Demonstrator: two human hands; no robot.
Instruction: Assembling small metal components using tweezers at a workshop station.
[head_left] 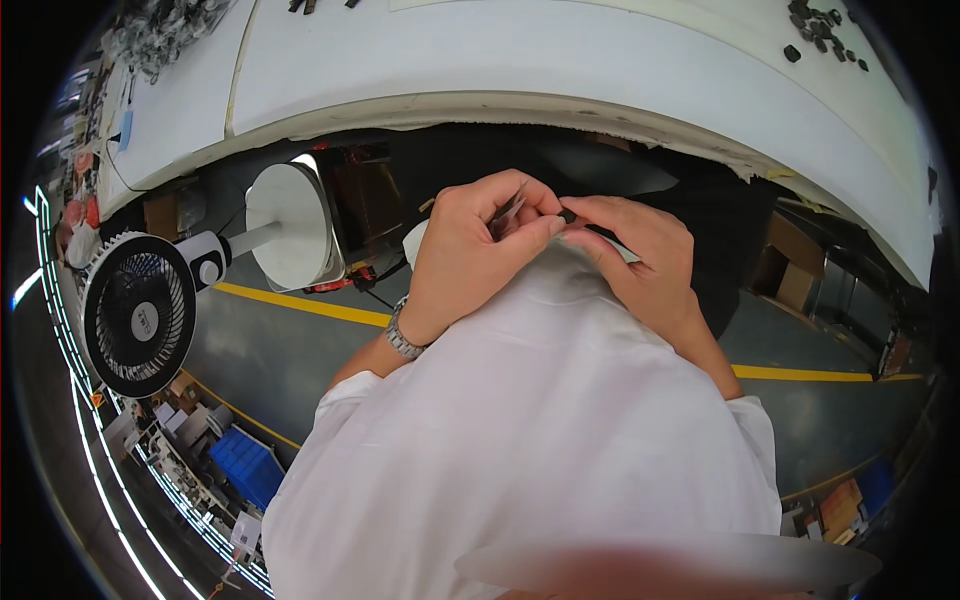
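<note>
In front of my body, just short of the table's near edge, both hands meet at the fingertips. My left hand (470, 250), with a metal watch (403, 332) on its wrist, is closed. Thin greyish film-like pieces (511, 211) stick out between its curled fingers; their exact kind is not plain. My right hand (645, 250) pinches a small dark piece (568, 216) between thumb and forefinger. The left thumb and fingertip touch that piece too. Fingers cover most of it.
Across the top runs a white table (480, 60), with small dark pieces (820, 32) at the far right and a heap of crumpled clear plastic (160, 35) at the far left. A standing fan (140, 315) is on my left. An open cardboard box (788, 265) sits below the table, right.
</note>
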